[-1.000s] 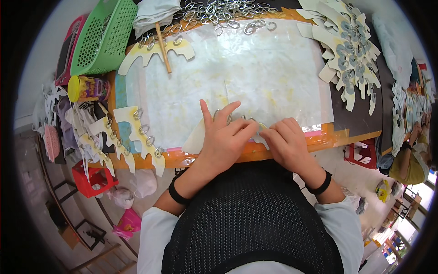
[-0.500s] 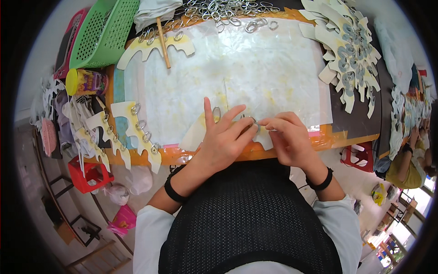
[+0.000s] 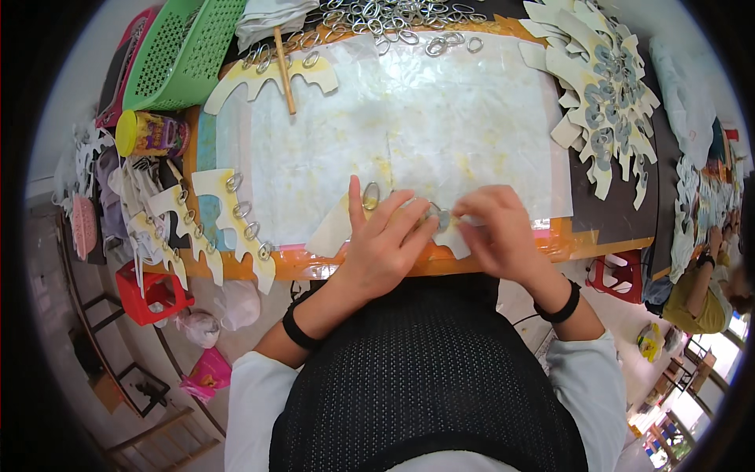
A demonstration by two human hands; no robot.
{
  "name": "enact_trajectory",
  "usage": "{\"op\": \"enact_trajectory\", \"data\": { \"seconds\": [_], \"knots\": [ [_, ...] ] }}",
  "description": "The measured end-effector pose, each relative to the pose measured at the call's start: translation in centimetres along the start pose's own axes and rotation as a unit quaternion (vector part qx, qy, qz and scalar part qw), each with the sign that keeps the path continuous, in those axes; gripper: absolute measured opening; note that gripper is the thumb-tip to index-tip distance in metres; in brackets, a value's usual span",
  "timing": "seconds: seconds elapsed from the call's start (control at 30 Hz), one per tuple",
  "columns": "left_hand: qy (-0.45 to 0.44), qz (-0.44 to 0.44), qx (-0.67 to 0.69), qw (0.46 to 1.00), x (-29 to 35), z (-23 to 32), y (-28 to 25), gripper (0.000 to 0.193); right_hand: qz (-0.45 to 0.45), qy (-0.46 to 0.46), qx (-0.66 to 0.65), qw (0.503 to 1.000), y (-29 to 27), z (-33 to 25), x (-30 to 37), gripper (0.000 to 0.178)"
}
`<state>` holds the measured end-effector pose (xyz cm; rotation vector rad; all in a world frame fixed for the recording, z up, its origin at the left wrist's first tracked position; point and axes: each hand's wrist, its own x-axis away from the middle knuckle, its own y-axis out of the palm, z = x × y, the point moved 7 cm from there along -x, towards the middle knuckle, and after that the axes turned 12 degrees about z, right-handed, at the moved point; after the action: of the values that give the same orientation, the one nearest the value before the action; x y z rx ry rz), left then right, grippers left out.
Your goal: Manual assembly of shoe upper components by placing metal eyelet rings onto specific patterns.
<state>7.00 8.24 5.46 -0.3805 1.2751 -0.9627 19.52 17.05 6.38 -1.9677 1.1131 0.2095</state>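
A cream scalloped piece (image 3: pixel 330 234) with metal rings lies at the table's near edge, mostly under my left hand (image 3: pixel 385 244). Its thumb and index finger pinch the piece beside a grey tab (image 3: pixel 443 219), and the little finger points away. An oval metal ring (image 3: pixel 370 195) shows on the piece beside that hand. My right hand (image 3: pixel 499 232) hovers just right of the tab with bent fingers, smeared by motion; whether anything is between them is hidden.
Similar ringed pieces (image 3: pixel 228 206) lie at the left, and another (image 3: pixel 318 73) under a wooden stick (image 3: pixel 284 75) at the far left. Loose rings (image 3: pixel 401 20) are heaped at the back. Finished-looking pieces (image 3: pixel 598 94) pile up at the right. A green basket (image 3: pixel 177 63) and yellow-lidded jar (image 3: pixel 149 134) stand left.
My right hand has drawn slightly back and up from the grey tab, its fingers loosening from their earlier pinch. My left hand's fingers have moved closer together over the piece.
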Motion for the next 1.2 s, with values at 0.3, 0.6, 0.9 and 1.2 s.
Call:
{"op": "enact_trajectory", "data": {
  "seconds": [0.3, 0.6, 0.9, 1.2],
  "knots": [
    [-0.006, -0.054, 0.06, 0.997, -1.2, -1.1, 0.6, 0.023, -0.006, 0.024, -0.067, 0.997, 0.1, -0.3, 1.2, 0.038],
    [0.009, -0.02, 0.083, 0.996, -1.7, -1.3, 0.8, 0.013, -0.006, -0.089, 0.0, 0.996, 0.8, -1.7, 1.8, 0.041],
    [0.053, 0.007, 0.08, 0.995, -1.3, -0.7, 0.3, 0.011, -0.011, -0.071, -0.032, 0.997, 0.8, -1.3, 1.2, 0.054],
    [0.022, -0.022, 0.069, 0.997, -1.9, -0.7, 0.3, 0.018, -0.062, 0.072, -0.091, 0.991, 0.2, -0.4, 1.9, 0.048]
  ]
}}
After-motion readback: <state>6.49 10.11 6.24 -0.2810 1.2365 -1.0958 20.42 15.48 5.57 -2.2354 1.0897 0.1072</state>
